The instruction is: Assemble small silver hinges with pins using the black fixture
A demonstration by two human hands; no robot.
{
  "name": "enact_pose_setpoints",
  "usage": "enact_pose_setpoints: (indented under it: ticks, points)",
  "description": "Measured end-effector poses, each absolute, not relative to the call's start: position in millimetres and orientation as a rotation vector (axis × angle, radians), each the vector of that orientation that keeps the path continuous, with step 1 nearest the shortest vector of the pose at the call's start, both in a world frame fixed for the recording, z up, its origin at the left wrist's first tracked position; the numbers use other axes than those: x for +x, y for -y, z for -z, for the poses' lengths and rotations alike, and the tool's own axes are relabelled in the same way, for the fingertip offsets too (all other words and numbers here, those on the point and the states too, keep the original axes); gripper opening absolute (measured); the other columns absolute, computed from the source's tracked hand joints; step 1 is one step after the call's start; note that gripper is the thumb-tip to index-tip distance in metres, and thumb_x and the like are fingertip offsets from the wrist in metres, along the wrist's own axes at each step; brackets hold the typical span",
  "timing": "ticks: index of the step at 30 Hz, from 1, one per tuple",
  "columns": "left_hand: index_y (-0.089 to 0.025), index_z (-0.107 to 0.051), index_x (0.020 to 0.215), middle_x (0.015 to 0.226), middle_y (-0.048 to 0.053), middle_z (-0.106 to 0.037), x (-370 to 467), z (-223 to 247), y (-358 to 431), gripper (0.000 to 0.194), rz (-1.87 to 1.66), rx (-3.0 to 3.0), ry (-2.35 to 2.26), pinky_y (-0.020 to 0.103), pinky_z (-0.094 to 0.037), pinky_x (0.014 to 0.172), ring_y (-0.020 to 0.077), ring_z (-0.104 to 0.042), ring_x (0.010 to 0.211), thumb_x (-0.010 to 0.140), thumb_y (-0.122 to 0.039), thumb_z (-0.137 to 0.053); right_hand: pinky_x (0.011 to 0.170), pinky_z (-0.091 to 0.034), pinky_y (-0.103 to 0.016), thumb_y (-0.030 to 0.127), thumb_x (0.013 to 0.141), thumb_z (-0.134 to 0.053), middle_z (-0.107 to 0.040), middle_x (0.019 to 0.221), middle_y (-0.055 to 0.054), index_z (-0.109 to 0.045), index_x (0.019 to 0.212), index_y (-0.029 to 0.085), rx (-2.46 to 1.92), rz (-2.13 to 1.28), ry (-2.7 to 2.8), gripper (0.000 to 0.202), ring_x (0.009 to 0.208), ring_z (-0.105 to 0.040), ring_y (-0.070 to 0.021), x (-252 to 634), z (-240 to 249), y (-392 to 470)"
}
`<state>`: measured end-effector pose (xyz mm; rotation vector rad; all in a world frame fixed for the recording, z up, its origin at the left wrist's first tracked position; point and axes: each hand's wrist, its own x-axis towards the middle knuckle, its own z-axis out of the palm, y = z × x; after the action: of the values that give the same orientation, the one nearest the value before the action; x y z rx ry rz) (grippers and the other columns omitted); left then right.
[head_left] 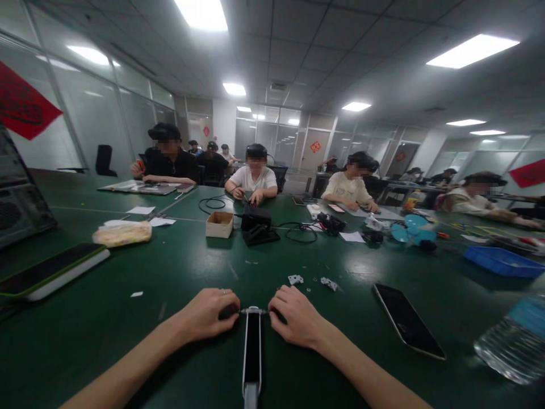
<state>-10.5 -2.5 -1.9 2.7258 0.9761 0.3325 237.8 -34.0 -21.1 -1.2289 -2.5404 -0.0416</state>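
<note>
A long, narrow object [252, 352] with a black top and white edges lies on the green table, its length running away from me. At its far end a thin metallic crosspiece [254, 311] sticks out to both sides. My left hand [213, 312] pinches the crosspiece's left end with thumb and fingers. On the opposite side, my right hand [293, 315] has its fingers curled at the right end. The fingers hide the tips of the crosspiece. Just beyond my hands lie two small white-and-grey parts [295, 279] [328, 283] and a few tiny ring-like pieces.
Right of my hands are a phone [409, 321], a water bottle [513, 341] and a blue tray [504, 261]. To the left lie a green-edged flat device [51, 270] and a plastic-wrapped packet [122, 234]. A small box [219, 225] and black devices stand ahead. Several people work across the table.
</note>
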Motion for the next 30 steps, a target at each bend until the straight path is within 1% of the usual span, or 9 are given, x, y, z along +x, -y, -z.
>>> enact_pose_setpoints:
  ticks: [4, 13, 19, 26, 30]
  points:
    - [-0.02, -0.064, 0.092, 0.083, 0.002, -0.066, -10, 4, 3, 0.015, -0.326, 2.718, -0.993, 0.025, -0.043, 0.067, 0.0161, -0.061, 0.073, 0.086, -0.024, -0.051, 0.07, -0.035, -0.029, 0.017, 0.086, -0.052, -0.062, 0.085, -0.004, -0.062, 0.086, 0.016, -1.217, 0.059, 2.55, 0.01, 0.08, -0.051, -0.0162, 236, 24, 33]
    - [-0.019, -0.065, 0.093, 0.085, 0.003, -0.067, -8, 1, 5, 0.019, -0.34, 2.695, -0.986, 0.023, -0.044, 0.064, 0.0162, -0.063, 0.074, 0.086, -0.024, -0.048, 0.068, -0.035, -0.029, 0.017, 0.08, -0.057, -0.061, 0.081, -0.004, -0.062, 0.083, 0.016, -1.16, 0.112, 2.543, 0.005, 0.077, -0.051, -0.0161, 236, 20, 36]
    - [-0.019, -0.063, 0.094, 0.085, 0.003, -0.067, -6, 3, 4, 0.019, -0.343, 2.689, -0.972, 0.023, -0.044, 0.063, 0.0162, -0.063, 0.073, 0.087, -0.026, -0.047, 0.069, -0.035, -0.03, 0.02, 0.087, -0.055, -0.062, 0.083, -0.004, -0.065, 0.087, 0.016, -1.126, 0.191, 2.576, 0.011, 0.079, -0.051, -0.0158, 237, 23, 33]
    - [-0.019, -0.063, 0.096, 0.086, 0.003, -0.068, -6, 11, 0, 0.019, -0.342, 2.708, -0.971, 0.022, -0.044, 0.063, 0.0157, -0.063, 0.074, 0.089, -0.027, -0.047, 0.069, -0.036, -0.03, 0.022, 0.09, -0.055, -0.064, 0.085, -0.004, -0.068, 0.091, 0.016, -1.09, 0.243, 2.616, 0.014, 0.079, -0.053, -0.0159, 237, 25, 31]
    - [-0.019, -0.063, 0.098, 0.088, 0.003, -0.068, -7, 11, -1, 0.02, -0.332, 2.711, -0.963, 0.024, -0.045, 0.065, 0.0163, -0.064, 0.076, 0.09, -0.028, -0.046, 0.072, -0.038, -0.03, 0.027, 0.092, -0.056, -0.064, 0.089, -0.005, -0.067, 0.095, 0.017, -1.091, 0.209, 2.64, 0.016, 0.083, -0.054, -0.0163, 245, 17, 29]
